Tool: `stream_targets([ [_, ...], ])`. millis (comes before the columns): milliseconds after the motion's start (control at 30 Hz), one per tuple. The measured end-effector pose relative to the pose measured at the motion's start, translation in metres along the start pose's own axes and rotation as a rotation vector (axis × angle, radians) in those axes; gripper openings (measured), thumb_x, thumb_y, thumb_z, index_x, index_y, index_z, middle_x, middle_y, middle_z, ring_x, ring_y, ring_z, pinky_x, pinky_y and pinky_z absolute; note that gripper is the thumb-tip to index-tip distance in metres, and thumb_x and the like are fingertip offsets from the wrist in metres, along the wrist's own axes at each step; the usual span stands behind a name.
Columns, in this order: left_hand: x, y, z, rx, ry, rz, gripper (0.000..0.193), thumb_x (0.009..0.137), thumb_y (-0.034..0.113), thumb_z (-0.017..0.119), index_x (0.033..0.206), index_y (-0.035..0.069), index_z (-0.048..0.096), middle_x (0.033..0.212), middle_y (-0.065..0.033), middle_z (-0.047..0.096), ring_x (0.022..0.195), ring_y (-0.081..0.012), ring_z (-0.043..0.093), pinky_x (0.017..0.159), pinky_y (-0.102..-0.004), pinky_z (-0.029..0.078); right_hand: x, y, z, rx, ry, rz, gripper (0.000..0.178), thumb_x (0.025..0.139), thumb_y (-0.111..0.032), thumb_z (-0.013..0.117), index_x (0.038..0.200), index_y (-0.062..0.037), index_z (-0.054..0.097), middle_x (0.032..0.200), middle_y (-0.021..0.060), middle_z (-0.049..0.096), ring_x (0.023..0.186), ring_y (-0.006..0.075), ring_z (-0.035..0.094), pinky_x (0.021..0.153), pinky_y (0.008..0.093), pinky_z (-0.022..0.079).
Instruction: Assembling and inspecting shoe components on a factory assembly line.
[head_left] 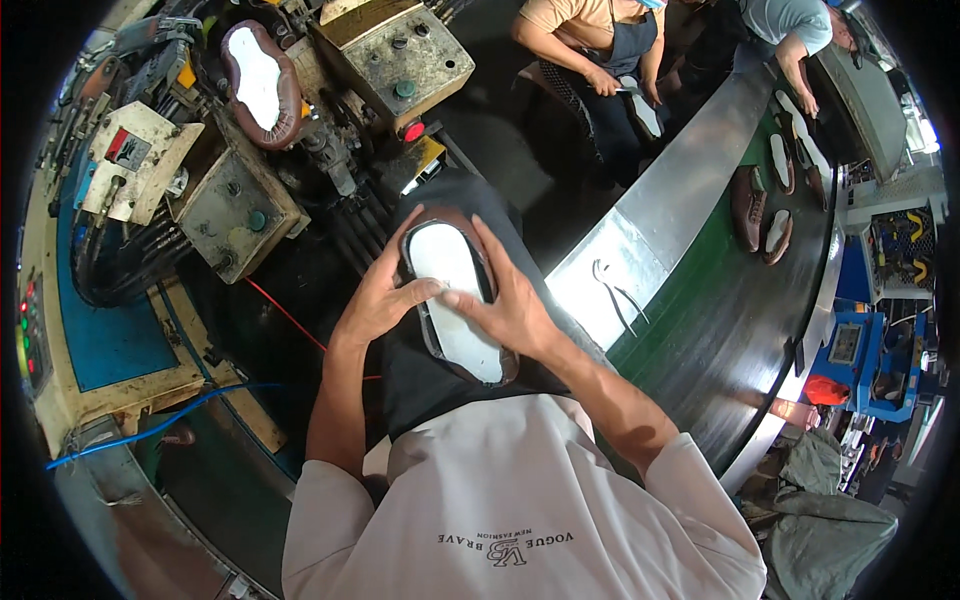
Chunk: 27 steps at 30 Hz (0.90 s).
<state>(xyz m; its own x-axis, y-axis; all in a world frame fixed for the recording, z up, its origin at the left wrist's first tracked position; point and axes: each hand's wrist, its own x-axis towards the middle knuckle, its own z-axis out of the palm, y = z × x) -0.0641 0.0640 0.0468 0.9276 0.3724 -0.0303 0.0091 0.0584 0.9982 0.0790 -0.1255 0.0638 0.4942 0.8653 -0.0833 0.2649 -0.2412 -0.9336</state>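
Observation:
A brown shoe upper with a white insole lies sole-up on my lap, against a dark apron. My left hand grips its left edge, thumb lying across the white insole. My right hand covers the right side, fingers pressing on the insole near the middle. Both hands touch the shoe at once.
A worn press machine with another sole-up shoe clamped on it stands to my left. A curved conveyor with several shoes runs on the right. Two other people work at its far end. A blue cable trails at lower left.

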Motion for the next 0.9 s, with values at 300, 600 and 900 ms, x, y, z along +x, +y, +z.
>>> stream_targets([
  [300,0.011,0.01,-0.002,-0.304,-0.132,0.056,0.082,0.101,0.018,0.074,0.169,-0.004,0.033,0.167,-0.0187,0.046,0.152,-0.0257,0.046,0.13,-0.039,0.031,0.011,0.005,-0.024,0.163,-0.075,0.0,0.101,0.096,-0.045,0.084,0.173,-0.0139,0.028,0.168,0.024,0.044,0.157,0.0401,0.042,0.131,0.0504,0.034],
  [600,0.013,0.027,0.036,0.156,0.195,0.093,0.069,0.112,0.046,0.06,0.162,0.0,0.05,0.151,-0.0189,0.057,0.138,-0.0291,0.056,0.117,-0.042,0.043,0.018,-0.021,-0.021,0.131,-0.006,-0.041,0.083,0.103,-0.045,0.077,0.169,-0.0095,0.041,0.156,0.0212,0.056,0.144,0.0353,0.051,0.123,0.047,0.039],
  [900,0.015,0.014,0.052,0.367,0.396,0.272,0.052,0.11,0.035,0.063,0.148,0.0,0.063,0.142,-0.0198,0.061,0.13,-0.0345,0.062,0.112,-0.046,0.049,0.024,0.0,-0.008,0.086,0.108,-0.257,0.072,0.101,-0.024,0.08,0.163,-0.0075,0.049,0.154,0.0178,0.059,0.14,0.0328,0.053,0.123,0.0445,0.041],
])
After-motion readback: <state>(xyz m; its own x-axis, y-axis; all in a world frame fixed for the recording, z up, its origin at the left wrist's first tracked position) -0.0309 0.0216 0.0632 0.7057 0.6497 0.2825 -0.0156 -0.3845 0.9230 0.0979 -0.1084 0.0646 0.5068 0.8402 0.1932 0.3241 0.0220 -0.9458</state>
